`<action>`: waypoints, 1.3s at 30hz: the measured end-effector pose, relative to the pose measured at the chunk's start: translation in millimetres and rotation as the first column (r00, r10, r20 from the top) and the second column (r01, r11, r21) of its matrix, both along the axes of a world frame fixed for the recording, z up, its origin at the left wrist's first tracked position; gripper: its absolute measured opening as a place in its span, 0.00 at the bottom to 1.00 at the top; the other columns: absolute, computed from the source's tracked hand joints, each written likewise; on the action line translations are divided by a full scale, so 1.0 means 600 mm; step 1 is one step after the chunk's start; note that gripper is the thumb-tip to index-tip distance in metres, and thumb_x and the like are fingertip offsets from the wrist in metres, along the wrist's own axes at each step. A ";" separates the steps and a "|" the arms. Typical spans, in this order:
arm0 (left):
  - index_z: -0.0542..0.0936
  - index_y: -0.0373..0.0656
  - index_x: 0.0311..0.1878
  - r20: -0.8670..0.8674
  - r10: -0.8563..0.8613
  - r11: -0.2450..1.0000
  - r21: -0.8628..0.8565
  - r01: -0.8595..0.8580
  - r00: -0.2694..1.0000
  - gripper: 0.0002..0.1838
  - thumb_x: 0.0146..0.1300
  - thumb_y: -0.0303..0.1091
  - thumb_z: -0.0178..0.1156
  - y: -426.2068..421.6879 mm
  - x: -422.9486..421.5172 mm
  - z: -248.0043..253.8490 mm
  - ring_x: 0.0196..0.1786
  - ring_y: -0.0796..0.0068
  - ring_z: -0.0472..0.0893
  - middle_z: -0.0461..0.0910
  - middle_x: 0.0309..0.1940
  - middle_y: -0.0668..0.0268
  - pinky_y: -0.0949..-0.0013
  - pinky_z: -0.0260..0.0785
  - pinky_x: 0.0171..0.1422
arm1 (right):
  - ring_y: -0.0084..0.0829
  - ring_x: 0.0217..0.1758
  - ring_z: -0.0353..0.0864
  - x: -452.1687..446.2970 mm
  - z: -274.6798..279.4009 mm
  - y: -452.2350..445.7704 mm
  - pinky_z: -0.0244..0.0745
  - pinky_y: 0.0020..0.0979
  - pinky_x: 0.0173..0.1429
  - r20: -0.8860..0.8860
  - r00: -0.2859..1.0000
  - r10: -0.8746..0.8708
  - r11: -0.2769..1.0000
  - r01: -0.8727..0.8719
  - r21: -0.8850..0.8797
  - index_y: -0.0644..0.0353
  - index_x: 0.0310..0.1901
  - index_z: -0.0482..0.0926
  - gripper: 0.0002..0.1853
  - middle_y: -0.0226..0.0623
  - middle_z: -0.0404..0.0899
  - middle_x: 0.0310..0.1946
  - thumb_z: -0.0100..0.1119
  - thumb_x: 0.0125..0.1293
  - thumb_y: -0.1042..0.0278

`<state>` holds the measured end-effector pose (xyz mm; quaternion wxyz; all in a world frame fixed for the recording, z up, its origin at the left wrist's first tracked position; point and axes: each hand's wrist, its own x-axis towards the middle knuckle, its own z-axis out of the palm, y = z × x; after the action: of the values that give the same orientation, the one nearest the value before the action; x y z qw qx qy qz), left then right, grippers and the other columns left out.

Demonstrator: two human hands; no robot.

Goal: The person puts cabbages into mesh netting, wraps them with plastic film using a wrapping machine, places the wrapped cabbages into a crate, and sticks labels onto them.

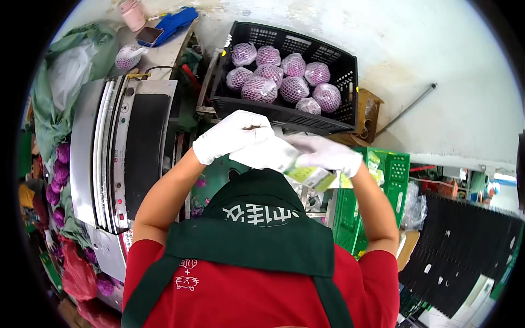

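Observation:
My left hand [234,136], in a white glove, pinches a white sheet of label paper [265,154] by its upper left side. My right hand [328,154], also gloved and slightly blurred, is closed at the sheet's other end. Below the right fingers runs a green-and-white printed strip of labels [311,176]; where it joins the white sheet is hard to make out. Just beyond both hands stands a black crate [284,116] with several plastic-wrapped purple round heads [260,89], which look like red cabbages.
At left is a wrapping machine [147,136] with a black top. Behind it, a wrapped head [129,56], a phone [149,36] and a pink bottle [132,14] sit on a table. A green crate [402,175] stands at right, near black crates [459,246].

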<state>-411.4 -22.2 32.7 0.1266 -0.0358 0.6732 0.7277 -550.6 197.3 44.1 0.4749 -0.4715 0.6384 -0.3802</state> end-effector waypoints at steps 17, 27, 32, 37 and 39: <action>0.80 0.36 0.43 0.241 0.863 0.277 0.507 -0.816 0.443 0.08 0.65 0.30 0.61 -0.033 -0.142 -0.174 0.41 0.82 0.79 0.82 0.36 0.68 0.75 0.71 0.50 | 0.28 0.46 0.80 -0.187 -0.097 -0.227 0.73 0.28 0.54 0.021 0.946 -0.324 0.946 0.324 -0.002 0.66 0.52 0.78 0.21 0.39 0.82 0.47 0.56 0.68 0.56; 0.77 0.35 0.55 0.542 0.444 0.596 0.415 -0.687 0.713 0.21 0.60 0.31 0.66 0.037 -0.169 -0.158 0.48 0.80 0.79 0.81 0.47 0.65 0.74 0.71 0.54 | 0.27 0.34 0.79 -0.433 -0.151 -0.381 0.73 0.30 0.42 -0.245 0.959 0.143 0.983 -0.110 0.144 0.65 0.38 0.79 0.11 0.38 0.81 0.31 0.60 0.63 0.64; 0.81 0.37 0.46 0.592 0.802 0.262 -0.229 -0.937 0.080 0.11 0.64 0.31 0.59 0.053 0.073 -0.292 0.34 0.78 0.81 0.82 0.34 0.68 0.74 0.74 0.39 | 0.42 0.40 0.83 -0.484 -0.351 -0.539 0.75 0.38 0.47 -0.376 0.912 -0.166 0.985 0.170 -0.022 0.63 0.40 0.77 0.16 0.47 0.82 0.36 0.65 0.57 0.59; 0.82 0.36 0.42 0.154 0.974 0.070 -0.898 -0.434 -0.163 0.12 0.57 0.33 0.62 0.156 0.353 -0.412 0.30 0.62 0.83 0.83 0.27 0.58 0.62 0.74 0.37 | 0.44 0.41 0.83 -0.459 -0.469 -0.630 0.78 0.43 0.43 -0.860 0.504 0.077 0.982 0.113 0.154 0.56 0.43 0.73 0.29 0.44 0.79 0.38 0.71 0.48 0.44; 0.83 0.37 0.38 0.057 0.994 0.028 -0.959 -0.281 -0.094 0.13 0.53 0.35 0.65 0.152 0.312 -0.395 0.31 0.58 0.84 0.83 0.28 0.53 0.60 0.74 0.38 | 0.38 0.40 0.82 -0.446 -0.453 -0.617 0.77 0.38 0.41 -0.957 0.290 -0.003 0.987 0.152 0.043 0.54 0.46 0.74 0.28 0.38 0.78 0.38 0.70 0.50 0.46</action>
<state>-224.3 69.0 -204.4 -0.0563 -0.7934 0.5734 0.1963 -818.1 -172.7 -228.0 0.0123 -0.5427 0.8398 -0.0073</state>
